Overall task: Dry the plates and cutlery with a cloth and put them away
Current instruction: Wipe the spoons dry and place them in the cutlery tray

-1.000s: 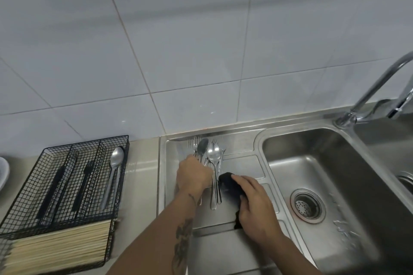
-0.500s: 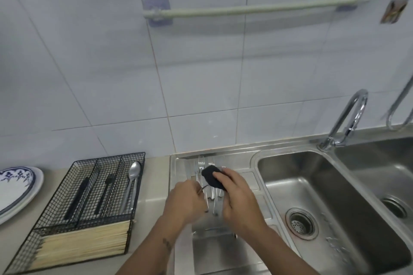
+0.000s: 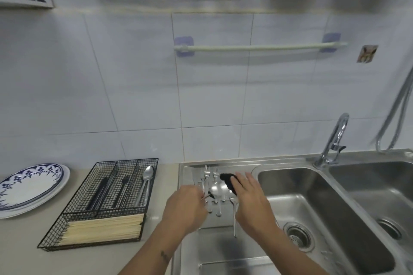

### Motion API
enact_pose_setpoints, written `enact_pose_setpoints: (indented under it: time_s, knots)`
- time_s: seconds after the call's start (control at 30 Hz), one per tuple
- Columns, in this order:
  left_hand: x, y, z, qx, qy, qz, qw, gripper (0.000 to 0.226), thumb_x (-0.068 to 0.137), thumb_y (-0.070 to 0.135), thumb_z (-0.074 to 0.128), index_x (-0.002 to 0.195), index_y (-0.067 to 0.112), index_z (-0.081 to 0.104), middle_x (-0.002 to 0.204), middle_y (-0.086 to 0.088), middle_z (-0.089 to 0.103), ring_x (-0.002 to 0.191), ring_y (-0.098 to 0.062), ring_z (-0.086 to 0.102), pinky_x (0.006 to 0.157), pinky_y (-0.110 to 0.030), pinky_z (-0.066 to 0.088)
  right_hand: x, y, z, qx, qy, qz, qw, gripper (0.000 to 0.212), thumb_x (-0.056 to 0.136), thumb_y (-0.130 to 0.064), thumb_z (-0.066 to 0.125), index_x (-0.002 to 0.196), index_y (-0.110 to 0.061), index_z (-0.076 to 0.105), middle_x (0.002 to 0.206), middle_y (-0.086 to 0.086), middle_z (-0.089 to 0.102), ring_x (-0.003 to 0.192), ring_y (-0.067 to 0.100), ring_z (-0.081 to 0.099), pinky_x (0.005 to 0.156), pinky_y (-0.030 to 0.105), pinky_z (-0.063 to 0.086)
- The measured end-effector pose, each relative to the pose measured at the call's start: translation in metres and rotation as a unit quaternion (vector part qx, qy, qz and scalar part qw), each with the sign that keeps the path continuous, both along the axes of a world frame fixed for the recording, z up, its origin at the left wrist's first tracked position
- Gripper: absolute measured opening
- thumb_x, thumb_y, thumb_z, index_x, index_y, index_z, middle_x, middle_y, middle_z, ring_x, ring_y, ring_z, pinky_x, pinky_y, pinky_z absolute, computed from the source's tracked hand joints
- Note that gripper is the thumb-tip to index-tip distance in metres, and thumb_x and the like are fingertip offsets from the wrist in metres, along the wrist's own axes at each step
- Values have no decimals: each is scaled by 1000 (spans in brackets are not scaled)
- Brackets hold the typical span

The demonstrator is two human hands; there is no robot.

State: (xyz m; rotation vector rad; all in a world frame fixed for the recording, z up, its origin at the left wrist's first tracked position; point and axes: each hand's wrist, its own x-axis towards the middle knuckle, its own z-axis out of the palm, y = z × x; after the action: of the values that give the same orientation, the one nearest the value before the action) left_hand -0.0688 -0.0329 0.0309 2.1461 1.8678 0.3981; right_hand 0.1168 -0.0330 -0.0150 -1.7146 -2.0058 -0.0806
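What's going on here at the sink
A person is drying cutlery at the sink's draining board. The right hand holds a dark cloth against a spoon, which the left hand grips by the handle. More forks lie on the board. A wire cutlery tray and plates sit on the counter to the left.

No legible text, label, brand, number or sign appears on any surface; the small wall sticker (image 3: 368, 53) bears only a blurred picture.
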Motion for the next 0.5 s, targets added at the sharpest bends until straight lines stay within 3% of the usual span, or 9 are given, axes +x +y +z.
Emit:
enact_pose_setpoints:
  time_s: [0.13,0.23,0.3,0.4,0.5]
  knots:
    - [-1,-8,-1,1,-2,-14,1000,23,90,14,50,89,19,72,91,1,67,80,-20,64,71,-31,54,-6,-11,8,33,36,25,998,79,68,17,57,140,-15,46,148,-1,43,139,26,35,112,34,29]
    - [5,-12,7,1,-21,-23,1000,26,88,13,46,91,21,71,88,1,67,81,-20,64,69,-32,52,-10,-23,6,33,21,98,994,78,68,16,60,137,-19,50,144,-4,47,135,23,41,106,36,42]
    - [6,-16,13,-15,-72,-24,997,28,87,17,45,91,23,71,87,2,69,82,-18,64,73,-33,54,-3,-27,4,23,57,72,996,73,72,13,56,135,-24,51,139,-9,49,128,18,47,98,32,48]
    - [3,-21,17,-31,-97,-29,994,26,88,18,46,90,22,71,87,2,70,81,-17,65,71,-31,52,7,-35,6,28,145,13,989,65,74,10,49,131,-20,53,128,-7,56,113,17,56,95,24,45]
    - [1,-26,13,-49,-106,-32,993,25,91,19,48,94,21,72,83,0,69,72,-16,62,63,-28,48,-3,-46,25,79,208,27,975,58,78,1,43,134,-14,52,131,-5,52,115,8,51,100,12,35]
